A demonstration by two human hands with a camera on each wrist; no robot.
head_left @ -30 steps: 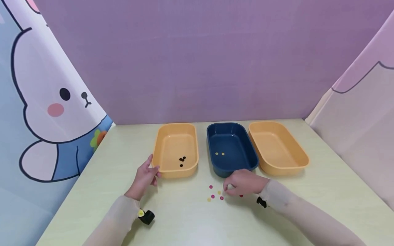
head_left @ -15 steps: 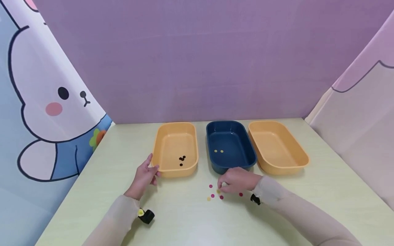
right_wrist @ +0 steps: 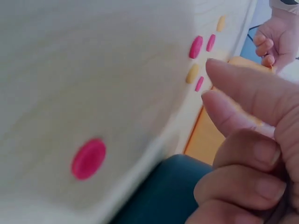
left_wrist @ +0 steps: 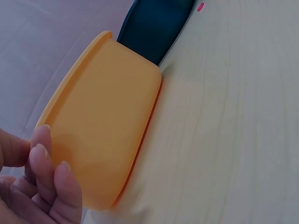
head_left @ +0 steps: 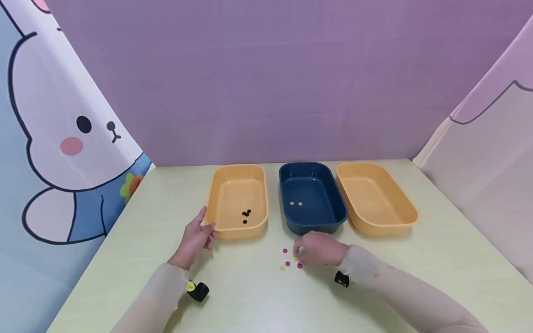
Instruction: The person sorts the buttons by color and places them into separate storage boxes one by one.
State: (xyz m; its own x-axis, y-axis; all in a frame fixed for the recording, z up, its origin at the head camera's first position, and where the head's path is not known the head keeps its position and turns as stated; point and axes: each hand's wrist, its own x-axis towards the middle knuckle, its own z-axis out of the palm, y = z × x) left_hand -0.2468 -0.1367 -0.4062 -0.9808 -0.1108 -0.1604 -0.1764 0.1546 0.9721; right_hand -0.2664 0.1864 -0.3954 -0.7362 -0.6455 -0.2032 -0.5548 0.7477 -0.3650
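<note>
My left hand (head_left: 195,239) holds the near left corner of the left orange tray (head_left: 231,199), thumb and fingers at its rim. Several black buttons (head_left: 244,222) lie inside that tray. On the table before the blue tray (head_left: 312,215), my right hand (head_left: 319,249) is lowered, its thumb and forefinger slightly apart with nothing visible between them. Just beyond these fingertips in the right wrist view is a yellow button (right_wrist: 192,73), among pink buttons (right_wrist: 196,47). Another pink button (right_wrist: 88,159) lies apart from them. A second yellow button (head_left: 282,268) is nearer the person.
Two yellow buttons (head_left: 300,203) lie in the blue tray. A second orange tray (head_left: 374,199) stands at the right, close beside the blue one. A purple backdrop (head_left: 266,92) rises behind the pale table (head_left: 245,296).
My right hand has moved left, over the scattered buttons, and its fingers are now close to a yellow one. The blue tray has shifted slightly back. My left hand stays on the orange tray.
</note>
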